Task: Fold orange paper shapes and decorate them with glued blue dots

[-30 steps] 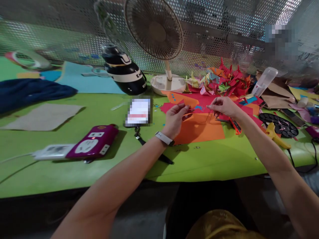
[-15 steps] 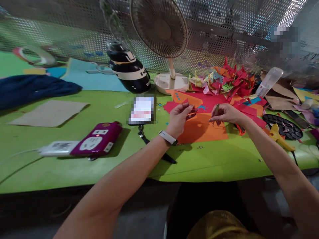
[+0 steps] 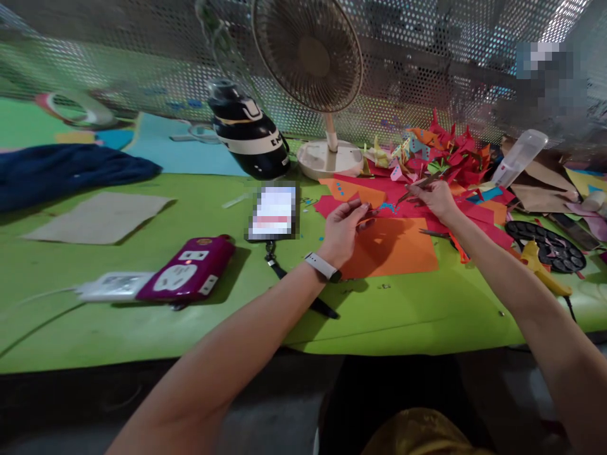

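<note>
My left hand, with a pale watch strap at the wrist, is pinched closed over the left part of an orange paper sheet. Whatever is between those fingertips is too small to make out. In my right hand are thin tweezers, slanting with their tip down to the left. That tip is close to a scatter of tiny blue bits on red paper. Another orange piece with blue dots lies just behind my left hand.
A pile of folded paper shapes lies at the back right. Nearby are a clear bottle, a black palette-like tray and a yellow glue gun. A fan, dark flask, phone and purple power block stand left.
My right hand swung the tweezers from pointing down to a slant, and moved up and right from the orange sheet toward the blue bits. My left hand kept its pinch. The view shifted slightly.
</note>
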Demonstrator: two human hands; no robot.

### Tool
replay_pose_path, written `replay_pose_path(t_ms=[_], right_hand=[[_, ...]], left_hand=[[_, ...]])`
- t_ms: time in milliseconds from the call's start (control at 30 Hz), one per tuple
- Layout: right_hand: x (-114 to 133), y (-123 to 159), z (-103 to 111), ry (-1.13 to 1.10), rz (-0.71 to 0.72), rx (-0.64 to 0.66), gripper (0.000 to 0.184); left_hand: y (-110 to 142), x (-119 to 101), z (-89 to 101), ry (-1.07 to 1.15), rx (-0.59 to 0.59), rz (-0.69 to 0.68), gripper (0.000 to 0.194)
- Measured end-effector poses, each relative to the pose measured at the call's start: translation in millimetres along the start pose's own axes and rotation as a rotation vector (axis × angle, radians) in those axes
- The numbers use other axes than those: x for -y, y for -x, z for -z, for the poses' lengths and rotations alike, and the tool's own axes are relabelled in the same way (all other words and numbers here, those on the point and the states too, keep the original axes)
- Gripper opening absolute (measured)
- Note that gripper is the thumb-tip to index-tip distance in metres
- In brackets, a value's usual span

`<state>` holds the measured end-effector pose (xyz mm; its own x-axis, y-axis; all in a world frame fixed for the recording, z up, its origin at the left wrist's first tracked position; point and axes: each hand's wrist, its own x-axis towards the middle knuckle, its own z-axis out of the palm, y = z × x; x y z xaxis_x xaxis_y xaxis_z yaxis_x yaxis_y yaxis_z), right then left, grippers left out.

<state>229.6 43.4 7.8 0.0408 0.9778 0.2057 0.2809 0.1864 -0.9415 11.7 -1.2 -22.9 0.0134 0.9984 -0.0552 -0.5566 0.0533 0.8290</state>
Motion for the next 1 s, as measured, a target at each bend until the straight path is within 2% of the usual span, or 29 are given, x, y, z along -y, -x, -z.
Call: replay_pose_path(t_ms=[167, 400, 667, 1000], right_hand=[[-15.9, -12.2, -17.1, -0.025, 0.089, 0.008, 0.044], [-26.9, -18.6, -30.3, 0.022, 0.145, 0.028, 0.046], [-25.2, -11.8, -30.5, 0.044, 0.111, 0.043, 0.046], [-24.0, -10.6, -28.6, 0.112, 0.034, -0.015, 0.041]], left_hand=[[-1.3, -1.2, 0.2, 0.011, -0.048, 0.022, 0.017], [-0.8, -1.3, 1.2, -0.013, -0.046, 0.025, 0.015], [-1.4, 0.9, 3.6, -0.032, -0.032, 0.028, 0.015], [-1.8, 2.2, 5.5, -0.058, -0.008, 0.014, 0.017]])
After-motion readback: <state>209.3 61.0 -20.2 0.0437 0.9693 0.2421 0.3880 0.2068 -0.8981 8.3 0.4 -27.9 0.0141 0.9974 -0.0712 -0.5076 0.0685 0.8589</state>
